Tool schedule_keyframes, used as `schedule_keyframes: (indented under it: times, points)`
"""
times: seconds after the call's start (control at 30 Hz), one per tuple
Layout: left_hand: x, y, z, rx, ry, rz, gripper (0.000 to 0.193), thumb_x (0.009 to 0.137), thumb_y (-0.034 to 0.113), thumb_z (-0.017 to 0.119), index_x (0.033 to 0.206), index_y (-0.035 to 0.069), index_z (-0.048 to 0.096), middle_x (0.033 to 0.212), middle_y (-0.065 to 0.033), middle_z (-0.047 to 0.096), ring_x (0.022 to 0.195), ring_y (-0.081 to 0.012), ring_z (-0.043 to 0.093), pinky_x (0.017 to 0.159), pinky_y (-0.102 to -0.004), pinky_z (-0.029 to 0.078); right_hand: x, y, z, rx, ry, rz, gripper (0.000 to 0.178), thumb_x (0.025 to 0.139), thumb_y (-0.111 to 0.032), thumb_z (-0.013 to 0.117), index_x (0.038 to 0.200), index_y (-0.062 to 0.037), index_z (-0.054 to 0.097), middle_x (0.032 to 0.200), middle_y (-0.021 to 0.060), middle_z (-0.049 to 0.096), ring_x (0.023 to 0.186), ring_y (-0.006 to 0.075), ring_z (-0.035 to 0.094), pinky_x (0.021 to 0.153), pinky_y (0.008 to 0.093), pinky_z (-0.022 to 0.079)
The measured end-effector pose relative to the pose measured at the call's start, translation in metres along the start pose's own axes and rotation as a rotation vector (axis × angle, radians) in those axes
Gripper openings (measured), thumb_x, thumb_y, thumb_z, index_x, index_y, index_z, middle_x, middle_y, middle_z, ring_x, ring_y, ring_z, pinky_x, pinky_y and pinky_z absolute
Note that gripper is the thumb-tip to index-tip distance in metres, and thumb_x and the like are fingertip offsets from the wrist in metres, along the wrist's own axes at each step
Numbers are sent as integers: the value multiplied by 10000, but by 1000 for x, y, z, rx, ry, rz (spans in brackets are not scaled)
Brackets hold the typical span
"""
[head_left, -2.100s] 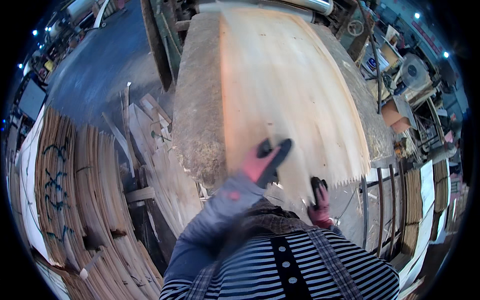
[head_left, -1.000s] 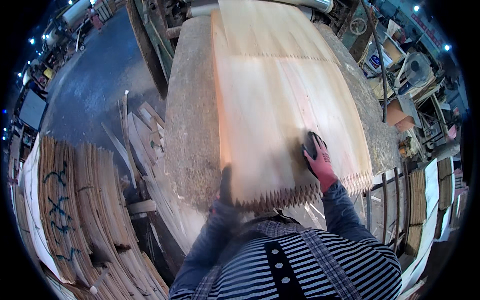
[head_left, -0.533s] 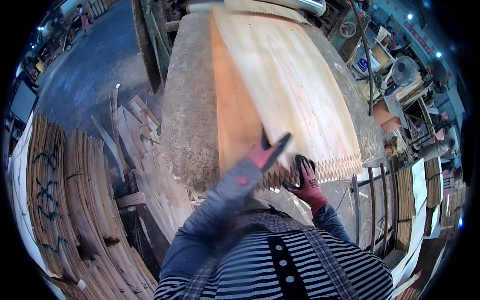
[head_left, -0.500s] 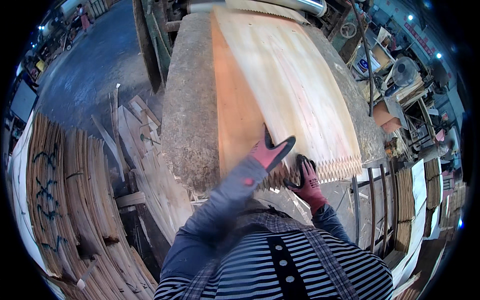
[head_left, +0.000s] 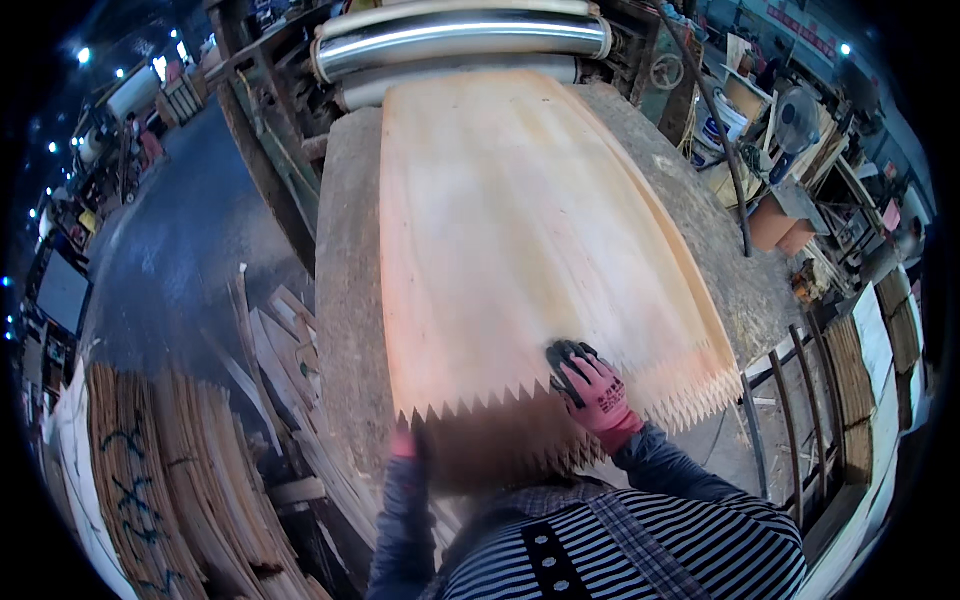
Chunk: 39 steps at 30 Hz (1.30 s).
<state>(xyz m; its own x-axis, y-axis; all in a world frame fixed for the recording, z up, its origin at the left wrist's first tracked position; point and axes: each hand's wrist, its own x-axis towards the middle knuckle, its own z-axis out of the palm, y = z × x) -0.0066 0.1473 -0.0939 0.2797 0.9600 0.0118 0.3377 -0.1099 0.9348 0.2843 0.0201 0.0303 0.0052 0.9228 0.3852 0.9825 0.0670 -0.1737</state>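
A pale wood veneer sheet (head_left: pixel 500 230) with a zigzag near edge lies on the worn table. More sheets with toothed edges lie beneath it, their brownish ends (head_left: pixel 500 440) showing under its near edge. My right hand (head_left: pixel 597 393), in a pink glove with dark fingers, rests on the sheet just past the zigzag edge, fingers stretched forward on the wood. At the sheet's near left corner is my left hand (head_left: pixel 404 440), smeared by motion. Its fingers are mostly hidden, so whether it grips the corner does not show.
Shiny metal rollers (head_left: pixel 465 45) of a machine span the table's far end. Stacked veneer (head_left: pixel 190 470) and loose wood strips (head_left: pixel 275 350) lie at the left. On the right stand a metal rack (head_left: pixel 800 420), a fan (head_left: pixel 795 125) and a leaning dark pole (head_left: pixel 720 130).
The upper sheet has shifted left and now covers the orange sheet. My left hand has moved from the sheet's middle to its near left corner. My right hand rests further onto the wood.
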Motion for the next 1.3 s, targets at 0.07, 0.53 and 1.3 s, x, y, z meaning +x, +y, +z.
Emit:
schedule_keyframes:
  times: [0.07,0.53,1.3]
  points:
    - [-13,-13,23,412,-54,-119,570,793,291,527,1249,30,307,1237,-168,374,1134,-274,366,941,-374,291,21,11,11,-52,-25,-19,465,646,-222,574,1092,-123,494,1106,113,488,970,305,489,836,400,384]
    - [0,5,44,736,95,-187,630,684,463,553,1224,190,378,1256,-179,340,1125,-409,322,915,-456,313,131,57,69,9,53,212,504,776,-280,491,1222,-84,363,1242,162,363,1170,318,302,977,413,227]
    - [-15,128,29,-850,-228,-69,629,785,22,500,1307,54,150,1201,-97,421,1064,-198,442,937,-319,337,-131,-26,14,206,-303,139,924,552,-358,710,1260,3,239,1272,221,270,1187,401,225,990,450,194]
